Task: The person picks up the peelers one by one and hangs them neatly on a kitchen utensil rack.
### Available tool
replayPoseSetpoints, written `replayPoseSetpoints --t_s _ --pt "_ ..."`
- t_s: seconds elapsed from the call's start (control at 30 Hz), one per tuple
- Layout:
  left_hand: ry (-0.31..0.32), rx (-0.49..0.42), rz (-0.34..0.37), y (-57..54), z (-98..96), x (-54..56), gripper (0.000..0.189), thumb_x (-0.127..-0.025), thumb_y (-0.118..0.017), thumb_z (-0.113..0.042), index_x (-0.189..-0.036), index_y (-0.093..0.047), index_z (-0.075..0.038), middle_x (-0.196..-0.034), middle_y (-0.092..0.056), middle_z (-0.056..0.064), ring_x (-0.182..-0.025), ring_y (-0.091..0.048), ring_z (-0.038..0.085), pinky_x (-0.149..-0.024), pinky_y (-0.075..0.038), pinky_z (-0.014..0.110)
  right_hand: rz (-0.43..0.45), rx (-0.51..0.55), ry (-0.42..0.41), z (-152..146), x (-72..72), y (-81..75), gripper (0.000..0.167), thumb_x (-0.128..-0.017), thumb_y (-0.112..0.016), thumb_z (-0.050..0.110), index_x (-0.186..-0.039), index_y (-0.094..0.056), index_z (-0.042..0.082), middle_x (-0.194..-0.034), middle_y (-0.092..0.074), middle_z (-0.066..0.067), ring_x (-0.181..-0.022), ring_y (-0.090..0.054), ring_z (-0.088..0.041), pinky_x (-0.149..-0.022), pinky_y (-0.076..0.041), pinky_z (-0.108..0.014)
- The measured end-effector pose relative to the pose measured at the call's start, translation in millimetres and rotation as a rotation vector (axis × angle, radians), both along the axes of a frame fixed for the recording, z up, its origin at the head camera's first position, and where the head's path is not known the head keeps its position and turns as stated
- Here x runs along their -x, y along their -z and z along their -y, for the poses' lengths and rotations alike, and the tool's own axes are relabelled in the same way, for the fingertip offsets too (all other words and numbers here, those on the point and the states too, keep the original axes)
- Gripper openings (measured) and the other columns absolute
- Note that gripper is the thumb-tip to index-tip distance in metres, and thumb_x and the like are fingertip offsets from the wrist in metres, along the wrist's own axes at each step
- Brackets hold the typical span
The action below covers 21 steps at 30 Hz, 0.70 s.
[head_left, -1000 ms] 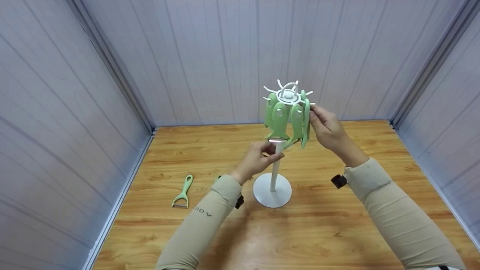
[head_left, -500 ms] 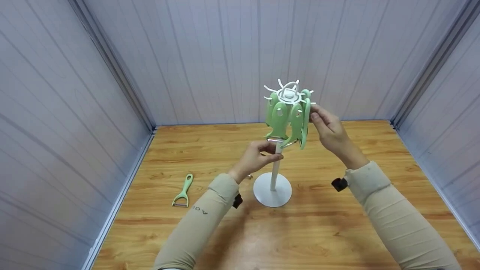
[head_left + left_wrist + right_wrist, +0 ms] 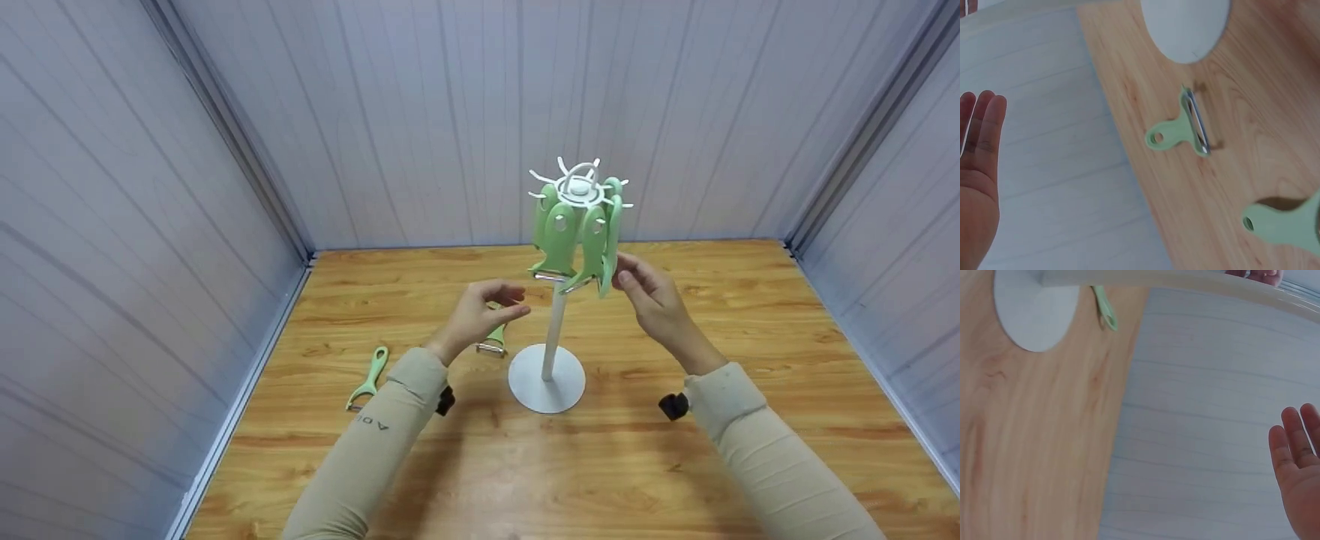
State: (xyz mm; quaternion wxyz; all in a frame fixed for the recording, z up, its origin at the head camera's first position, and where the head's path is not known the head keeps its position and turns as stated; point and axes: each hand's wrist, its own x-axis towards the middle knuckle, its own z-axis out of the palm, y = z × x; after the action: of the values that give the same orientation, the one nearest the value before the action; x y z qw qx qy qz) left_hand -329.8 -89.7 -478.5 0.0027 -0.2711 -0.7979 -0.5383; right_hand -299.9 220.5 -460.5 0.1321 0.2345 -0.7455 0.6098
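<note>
A white stand (image 3: 555, 330) with a round base (image 3: 547, 397) stands upright, and several green peelers (image 3: 557, 240) hang from the hooks of its top ring. To the left of the pole is my left hand (image 3: 472, 315), holding nothing, thumb and fingers apart. A green peeler (image 3: 492, 345) lies on the table beneath it, partly covered by that hand; the left wrist view shows this peeler (image 3: 1185, 126) whole. At the right of the stand my right hand (image 3: 656, 304) has its fingertips close beside the lower end of a hanging peeler. Its fingers look straight in the right wrist view.
Another peeler (image 3: 375, 367) lies farther left on the wooden table (image 3: 712, 465), partly behind the left sleeve. Pale panelled walls (image 3: 480, 112) enclose the table at the back and both sides.
My left hand has let go of the pole and moved left. My right hand has slid down from a hanging peeler's upper part toward its lower end. The peeler beneath the left hand has come into view.
</note>
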Motion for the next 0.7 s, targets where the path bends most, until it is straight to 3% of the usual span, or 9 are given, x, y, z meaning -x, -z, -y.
replayPoseSetpoints --t_s 0.23,0.47,0.7 --pt "-0.043 0.039 -0.048 10.0 17.0 1.5 0.035 -0.097 -0.083 -0.009 -0.128 -0.074 0.004 -0.118 -0.079 0.022 -0.105 -0.078 0.035 -0.095 -0.064 0.045 0.045 -0.019 -0.017 13.9 -4.8 24.2 0.025 -0.106 -0.061 -0.007 -0.131 -0.063 -0.013 -0.118 -0.071 0.001 -0.114 -0.069 -0.005 -0.101 -0.056 -0.018" --pt "-0.117 0.065 0.014 23.5 35.1 0.4 0.038 -0.099 -0.082 -0.014 -0.133 -0.071 0.001 -0.121 -0.076 0.02 -0.11 -0.076 0.033 -0.092 -0.065 0.043 0.075 -0.038 -0.028 33.6 -9.1 35.7 0.033 -0.097 -0.073 -0.01 -0.128 -0.063 -0.013 -0.121 -0.07 -0.023 -0.112 -0.07 -0.013 -0.104 -0.057 -0.027" --pt "-0.166 0.099 0.064 38.7 48.5 2.3 0.042 -0.101 -0.08 -0.016 -0.138 -0.069 0.001 -0.129 -0.073 0.019 -0.119 -0.072 0.037 -0.102 -0.062 0.047 0.066 -0.066 -0.032 52.7 -10.4 37.5 0.035 -0.096 -0.077 -0.008 -0.128 -0.065 -0.009 -0.122 -0.073 -0.024 -0.112 -0.073 -0.014 -0.103 -0.059 -0.031"
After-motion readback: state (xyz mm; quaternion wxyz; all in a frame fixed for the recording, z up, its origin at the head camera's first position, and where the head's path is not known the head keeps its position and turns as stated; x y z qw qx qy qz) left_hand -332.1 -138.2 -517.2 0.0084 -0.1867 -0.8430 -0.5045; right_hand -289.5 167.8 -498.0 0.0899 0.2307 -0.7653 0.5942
